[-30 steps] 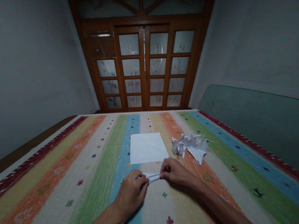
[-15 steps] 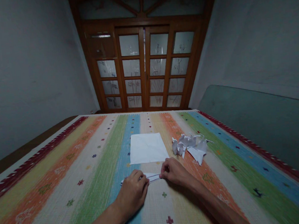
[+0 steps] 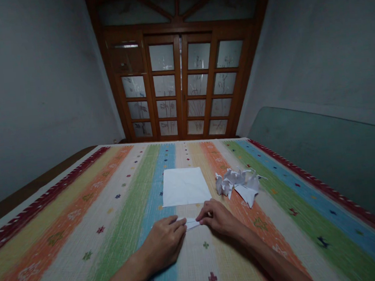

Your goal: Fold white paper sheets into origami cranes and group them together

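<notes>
Paper strip (image 3: 191, 223), white, folded narrow, pinched between left hand (image 3: 163, 244) and right hand (image 3: 218, 219)

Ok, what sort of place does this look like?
Probably a bedroom in a home: a striped woven bedspread covers what looks like a bed, with a padded green headboard at one side and wooden doors with frosted glass panes ahead.

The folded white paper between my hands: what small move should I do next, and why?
Probably press the crease of the folded white paper firmly with your right hand, because the strip still looks slightly raised there, and your left hand already covers its other end.
</notes>
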`<state>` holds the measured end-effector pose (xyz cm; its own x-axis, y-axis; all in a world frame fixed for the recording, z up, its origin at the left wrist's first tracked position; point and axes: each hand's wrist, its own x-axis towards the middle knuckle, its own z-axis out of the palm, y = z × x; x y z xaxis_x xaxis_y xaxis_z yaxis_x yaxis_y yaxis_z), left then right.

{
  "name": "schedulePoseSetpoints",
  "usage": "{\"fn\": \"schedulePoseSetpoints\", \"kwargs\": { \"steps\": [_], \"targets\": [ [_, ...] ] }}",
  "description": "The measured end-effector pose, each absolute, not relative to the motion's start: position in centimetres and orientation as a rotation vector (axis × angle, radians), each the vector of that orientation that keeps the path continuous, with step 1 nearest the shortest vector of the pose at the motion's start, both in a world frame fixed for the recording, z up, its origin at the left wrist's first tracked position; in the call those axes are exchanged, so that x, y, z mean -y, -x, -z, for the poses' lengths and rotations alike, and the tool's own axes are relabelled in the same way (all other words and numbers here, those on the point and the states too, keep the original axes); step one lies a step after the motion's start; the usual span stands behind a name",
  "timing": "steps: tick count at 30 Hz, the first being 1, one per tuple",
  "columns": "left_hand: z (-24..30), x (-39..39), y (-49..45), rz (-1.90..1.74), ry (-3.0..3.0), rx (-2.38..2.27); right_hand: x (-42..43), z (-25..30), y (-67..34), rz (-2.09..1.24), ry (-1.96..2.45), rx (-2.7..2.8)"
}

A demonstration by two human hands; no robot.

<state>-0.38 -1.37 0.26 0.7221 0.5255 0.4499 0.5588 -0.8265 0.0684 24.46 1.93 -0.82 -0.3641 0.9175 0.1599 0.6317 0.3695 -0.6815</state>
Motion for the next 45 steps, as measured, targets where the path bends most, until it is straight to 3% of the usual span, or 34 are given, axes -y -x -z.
{"fn": "schedulePoseSetpoints", "kwargs": {
  "steps": [9,22,32,45],
  "targets": [
    [-0.6,0.1,1.1,0.893,3.038,0.883,-2.2,0.7,-24.6,-0.731,1.260,2.178],
    [-0.5,-0.6,2.0,0.674,3.019,0.867,-0.4,-1.4,-24.0,-0.552,1.258,2.325],
    [0.1,-0.5,0.8,1.181,2.955,1.467,-1.0,-0.2,-23.4,-0.548,1.256,2.261],
    [0.2,-0.1,-0.1,1.144,2.896,1.506,-1.4,0.9,-23.2,-0.525,1.290,2.168]
  ]
}}
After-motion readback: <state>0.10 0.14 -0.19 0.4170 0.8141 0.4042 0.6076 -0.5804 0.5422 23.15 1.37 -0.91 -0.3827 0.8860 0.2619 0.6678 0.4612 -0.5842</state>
